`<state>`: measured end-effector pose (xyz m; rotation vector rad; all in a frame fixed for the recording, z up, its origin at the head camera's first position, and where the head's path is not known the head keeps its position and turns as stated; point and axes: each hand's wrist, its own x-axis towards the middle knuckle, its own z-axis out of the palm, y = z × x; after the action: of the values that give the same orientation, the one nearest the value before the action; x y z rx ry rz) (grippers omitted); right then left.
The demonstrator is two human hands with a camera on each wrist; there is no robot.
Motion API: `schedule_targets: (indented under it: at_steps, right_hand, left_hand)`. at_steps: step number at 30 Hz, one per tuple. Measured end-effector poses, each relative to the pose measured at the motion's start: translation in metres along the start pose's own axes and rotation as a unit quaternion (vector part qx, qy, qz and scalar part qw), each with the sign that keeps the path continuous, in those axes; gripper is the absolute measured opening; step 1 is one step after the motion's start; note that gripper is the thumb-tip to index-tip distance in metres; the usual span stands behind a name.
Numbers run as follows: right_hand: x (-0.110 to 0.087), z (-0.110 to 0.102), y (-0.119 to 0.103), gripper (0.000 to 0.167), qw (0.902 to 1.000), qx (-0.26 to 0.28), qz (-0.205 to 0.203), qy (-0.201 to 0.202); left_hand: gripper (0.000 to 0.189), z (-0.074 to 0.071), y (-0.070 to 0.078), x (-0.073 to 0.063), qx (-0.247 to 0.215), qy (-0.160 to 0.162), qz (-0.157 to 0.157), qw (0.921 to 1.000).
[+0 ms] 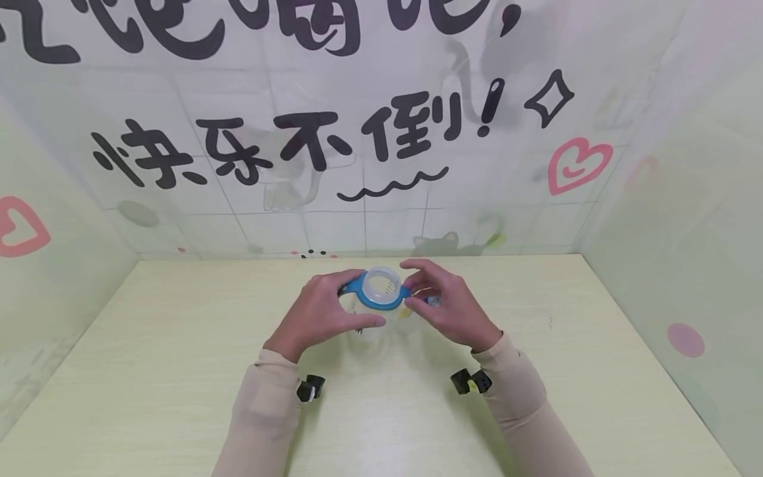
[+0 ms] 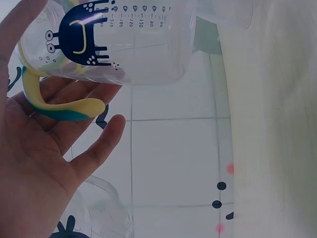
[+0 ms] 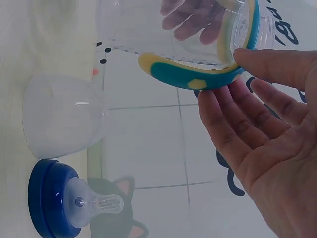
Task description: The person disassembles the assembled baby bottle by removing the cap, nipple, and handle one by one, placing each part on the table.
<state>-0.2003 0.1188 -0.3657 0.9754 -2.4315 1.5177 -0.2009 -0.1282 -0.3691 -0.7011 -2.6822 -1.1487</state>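
Note:
A clear baby bottle [image 2: 143, 54] with a dark cartoon print and measuring marks is held upright between both hands, its open mouth uppermost in the head view. Round its neck sits a blue and yellow handle ring [image 3: 198, 77] with curved grips. My left hand [image 1: 324, 305] holds the bottle at one side by the handle ring, fingers behind and thumb in front. At the opposite side, my right hand [image 1: 444, 301] pinches the handle ring between thumb and fingers. The bottle's lower part is mostly hidden in the head view.
On the table [image 1: 179, 397], beyond the right hand, stand a blue collar with a clear nipple [image 3: 54, 198] and a translucent domed cap [image 3: 64, 116]. A printed wall [image 1: 298, 232] rises behind the table, with side panels left and right.

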Motion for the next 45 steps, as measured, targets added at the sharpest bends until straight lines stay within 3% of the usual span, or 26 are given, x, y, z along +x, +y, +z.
schedule_targets:
  at_steps: [45]
  right_hand:
    - [-0.003,-0.011,-0.017,0.048,0.998,-0.007,-0.041,0.049]
  left_hand:
    - [0.067,0.0,-0.001,0.0,-0.017,-0.006,0.014,0.9997]
